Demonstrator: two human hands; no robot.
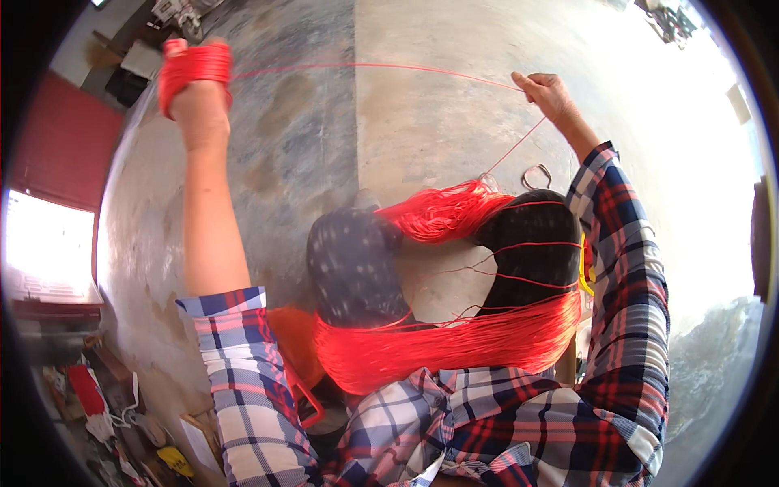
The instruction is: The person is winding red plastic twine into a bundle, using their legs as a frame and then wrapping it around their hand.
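Note:
My left hand point(200, 99) is raised at the upper left, slightly smeared by motion. A thick band of glossy red thread point(207, 65) is wound around it and hides most of its fingers. From there a single taut strand runs across to my right hand point(547, 91), whose thumb and fingers are closed on it. Below the right hand the strand slants down to a large loose skein of the same red thread point(446, 345). That skein is looped around both my knees, one under dark dotted cloth point(355, 260), the other under black cloth point(527, 252).
Bare concrete floor point(438, 40) spreads ahead. A small dark ring point(536, 176) lies beyond my right knee. An orange thing point(296, 337) is beside my left leg. Clutter with a yellow item point(174, 461) fills the lower left, below a red panel point(65, 146).

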